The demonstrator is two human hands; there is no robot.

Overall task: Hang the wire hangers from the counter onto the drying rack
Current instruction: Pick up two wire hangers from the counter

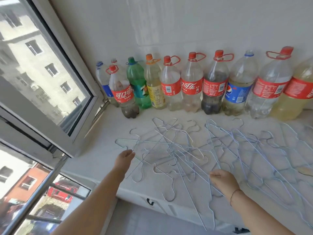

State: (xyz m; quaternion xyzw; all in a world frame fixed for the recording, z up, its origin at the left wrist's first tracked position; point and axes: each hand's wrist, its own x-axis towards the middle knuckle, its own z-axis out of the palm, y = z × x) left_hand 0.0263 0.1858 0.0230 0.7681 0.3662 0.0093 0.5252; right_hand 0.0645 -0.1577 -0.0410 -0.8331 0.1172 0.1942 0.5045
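Wire hangers (pixel 194 153) spread flat in tangled heap on white counter (pixel 94 160), long axes crossing at many angles; hooks mostly toward bottles (pixel 191 83) at back wall, some toward near edge. Left hand (pixel 125 157) at heap's left edge, fingertips on hanger wire, grip uncertain. Right hand (pixel 223 181) over near hangers, fingers curled, closure not discernible.

A white counter (pixel 105 155) bears tangled wire hangers (pixel 194 150) and plastic bottles (pixel 191 83).
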